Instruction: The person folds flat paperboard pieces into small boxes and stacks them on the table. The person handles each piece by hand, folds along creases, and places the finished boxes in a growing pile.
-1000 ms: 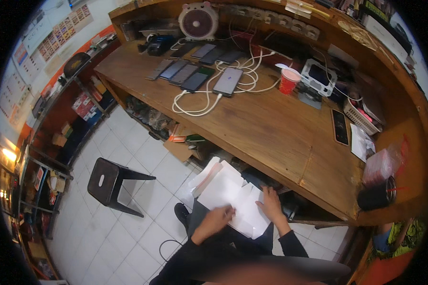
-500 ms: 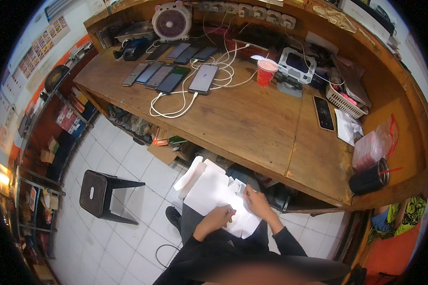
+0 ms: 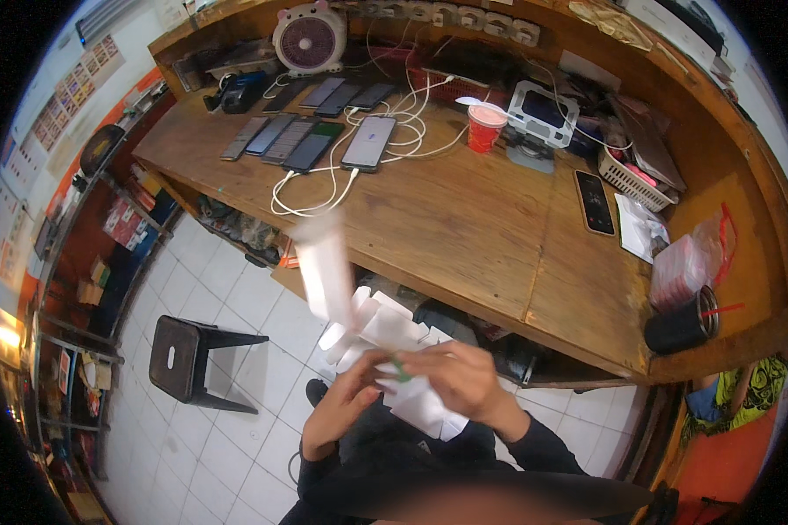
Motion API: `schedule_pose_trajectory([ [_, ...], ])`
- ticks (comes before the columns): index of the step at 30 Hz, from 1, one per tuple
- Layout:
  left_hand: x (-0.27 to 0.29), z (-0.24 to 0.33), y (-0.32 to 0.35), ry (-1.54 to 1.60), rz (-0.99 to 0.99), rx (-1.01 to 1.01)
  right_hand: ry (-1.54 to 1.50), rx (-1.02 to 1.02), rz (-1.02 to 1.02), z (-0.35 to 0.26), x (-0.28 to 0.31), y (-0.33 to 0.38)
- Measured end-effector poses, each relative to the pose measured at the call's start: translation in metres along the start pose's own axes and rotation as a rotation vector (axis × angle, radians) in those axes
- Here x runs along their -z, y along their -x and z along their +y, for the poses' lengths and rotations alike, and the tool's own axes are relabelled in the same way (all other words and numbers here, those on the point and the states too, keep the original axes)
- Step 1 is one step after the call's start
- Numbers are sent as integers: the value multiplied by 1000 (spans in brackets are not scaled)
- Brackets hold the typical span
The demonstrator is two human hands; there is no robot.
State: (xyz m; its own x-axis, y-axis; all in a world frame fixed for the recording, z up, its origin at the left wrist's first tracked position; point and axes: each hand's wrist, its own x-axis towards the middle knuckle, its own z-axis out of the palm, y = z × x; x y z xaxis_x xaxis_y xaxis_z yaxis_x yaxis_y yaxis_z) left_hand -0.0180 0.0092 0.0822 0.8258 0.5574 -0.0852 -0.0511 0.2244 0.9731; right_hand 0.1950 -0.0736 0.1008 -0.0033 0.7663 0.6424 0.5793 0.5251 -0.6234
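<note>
Both hands meet over my lap. My left hand [image 3: 346, 401] is closed at the lower end of a white card piece [image 3: 326, 276], which stands up blurred toward the table's front edge. Close beside it, my right hand [image 3: 464, 383] has its fingers bent and pressed together. A small green thing [image 3: 400, 367] shows between the two hands; motion blur hides its kind. Under the hands lies a creased white cardboard sheet [image 3: 425, 409] with cut flaps, partly covered by my fingers.
The wooden table [image 3: 464, 227] ahead carries several phones [image 3: 369, 143] with white cables, a red cup [image 3: 486, 129], a black phone [image 3: 594, 203], a basket [image 3: 635, 182] and a dark tumbler [image 3: 681, 325]. A dark stool [image 3: 177, 354] stands on the tiled floor at left.
Both hands have risen and come together, the left one moving leftward. A white card piece now stands up toward the table, and a green thing shows between the hands.
</note>
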Motion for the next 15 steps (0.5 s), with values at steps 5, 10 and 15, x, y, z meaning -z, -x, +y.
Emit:
schedule_pose_trajectory([
  [5, -21, 5, 26, 34, 433, -33, 210, 311, -93, -10, -14, -15],
  [10, -24, -2, 23, 42, 626, -118, 237, 371, -60, -1, -21, -9],
  [15, -18, -8, 8, 22, 777, -50, 20, 249, 33, 20, -38, 10],
])
